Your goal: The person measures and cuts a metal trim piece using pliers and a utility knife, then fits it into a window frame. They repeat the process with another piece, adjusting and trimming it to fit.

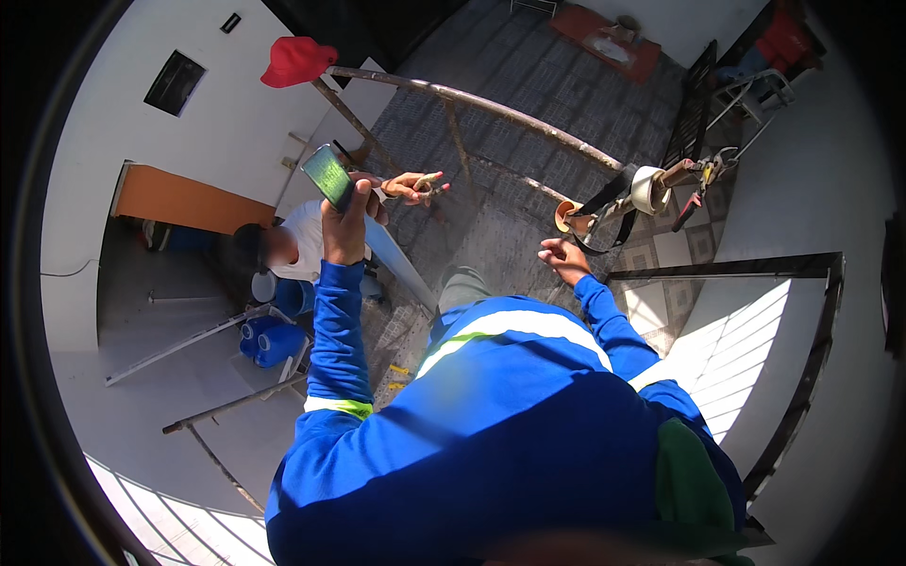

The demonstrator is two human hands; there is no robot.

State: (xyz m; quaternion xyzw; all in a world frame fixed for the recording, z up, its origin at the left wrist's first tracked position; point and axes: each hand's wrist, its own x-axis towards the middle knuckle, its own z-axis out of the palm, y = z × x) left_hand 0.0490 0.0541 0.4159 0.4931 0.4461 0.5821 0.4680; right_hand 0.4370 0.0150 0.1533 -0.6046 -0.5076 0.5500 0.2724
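Observation:
My left hand (345, 226) is raised and wrapped round a smartphone (328, 177) with a lit green screen. Just right of it, a co-worker's hand (413, 187) reaches out with its fingers spread. My right hand (567, 261) hangs at the right, its fingers loosely bent and nothing visible in them. A tool belt (613, 209) with a black strap and tan pouches hangs close by on the scaffold rail (500, 108), apart from that hand. Red-handled pliers (691, 208) hang at the rail's right end.
A red cap (297, 62) sits on the rail's left end. The co-worker in a white shirt (307, 243) stands below, at the left. Blue jugs (278, 345) lie near them. A dark metal frame (727, 272) stands at right; another rusty bar (231, 409) is lower left.

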